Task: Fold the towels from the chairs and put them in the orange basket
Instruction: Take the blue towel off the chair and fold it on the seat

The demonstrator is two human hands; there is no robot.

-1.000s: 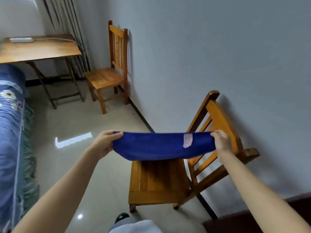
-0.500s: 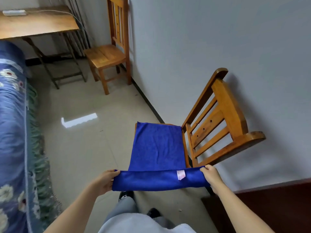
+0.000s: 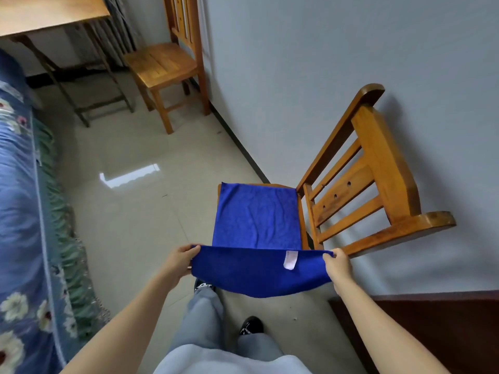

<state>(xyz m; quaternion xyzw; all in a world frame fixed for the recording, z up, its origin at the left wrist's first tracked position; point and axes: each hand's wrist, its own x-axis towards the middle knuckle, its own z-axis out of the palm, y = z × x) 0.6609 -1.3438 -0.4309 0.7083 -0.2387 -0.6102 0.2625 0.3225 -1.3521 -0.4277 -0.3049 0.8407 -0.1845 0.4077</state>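
A blue towel [image 3: 256,220] lies spread over the seat of the near wooden chair [image 3: 378,168] by the wall. Its near edge is lifted off the seat and carries a small white label. My left hand [image 3: 179,261] pinches the left near corner and my right hand [image 3: 337,264] pinches the right near corner. The part of the towel between my hands sags toward me, in front of the seat. No orange basket is in view.
A second wooden chair [image 3: 164,60] stands farther along the wall, beside a wooden table [image 3: 51,14]. A bed with a blue floral cover [image 3: 19,211] fills the left side. A dark wooden piece [image 3: 437,327] sits at the right. My legs and shoes are below the towel.
The towel, held stretched in the air above the chair, has been laid over the seat. My hands came down and toward me, still holding its near corners.
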